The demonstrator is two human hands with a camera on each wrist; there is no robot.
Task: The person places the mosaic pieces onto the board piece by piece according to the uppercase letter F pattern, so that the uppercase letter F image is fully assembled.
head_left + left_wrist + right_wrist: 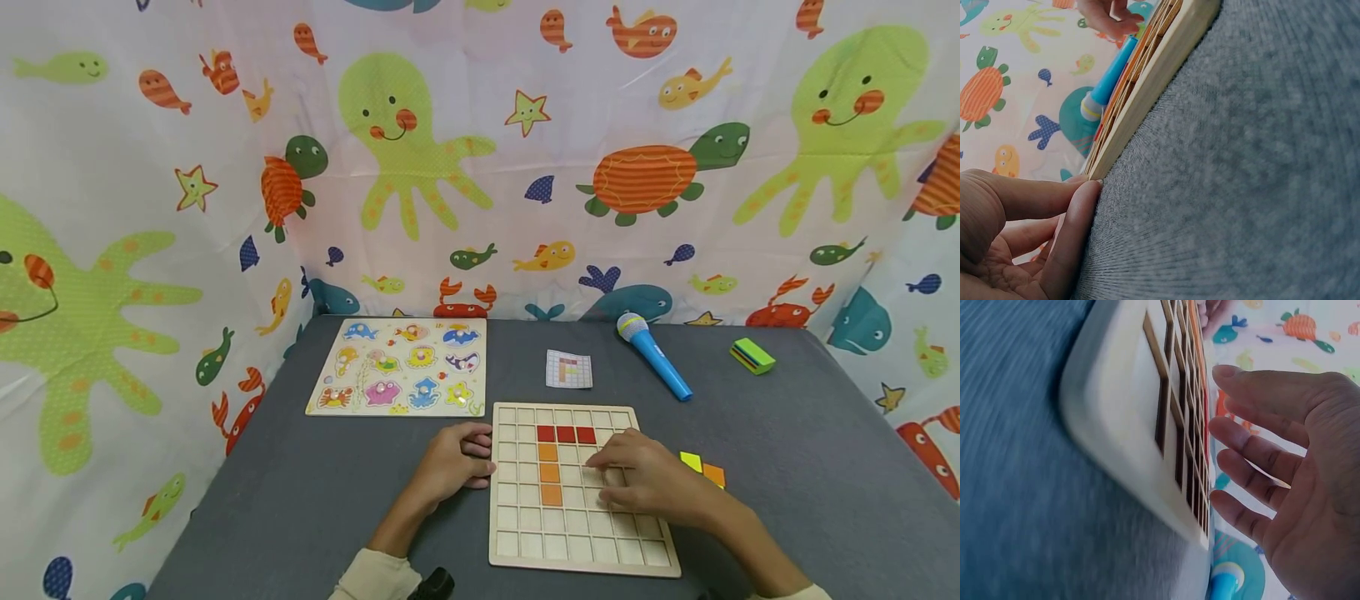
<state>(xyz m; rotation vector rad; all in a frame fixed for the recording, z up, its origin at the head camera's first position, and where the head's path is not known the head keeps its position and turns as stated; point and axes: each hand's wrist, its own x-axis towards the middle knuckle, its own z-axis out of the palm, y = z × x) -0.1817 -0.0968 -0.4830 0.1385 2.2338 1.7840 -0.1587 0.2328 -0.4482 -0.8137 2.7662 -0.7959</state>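
Observation:
A wooden grid board lies on the grey table, with red tiles in a row near its top and orange tiles in a column below the leftmost red one. The left hand rests at the board's left edge; in the left wrist view its thumb and finger touch the board's corner. Over the right part of the grid hovers the right hand, fingers spread and slightly bent. In the right wrist view that hand shows nothing between its fingers.
Yellow and orange tiles lie right of the board. Behind it are a small pattern card, a blue toy microphone and a green-topped block. A sea-animal puzzle lies back left. A printed curtain hangs behind.

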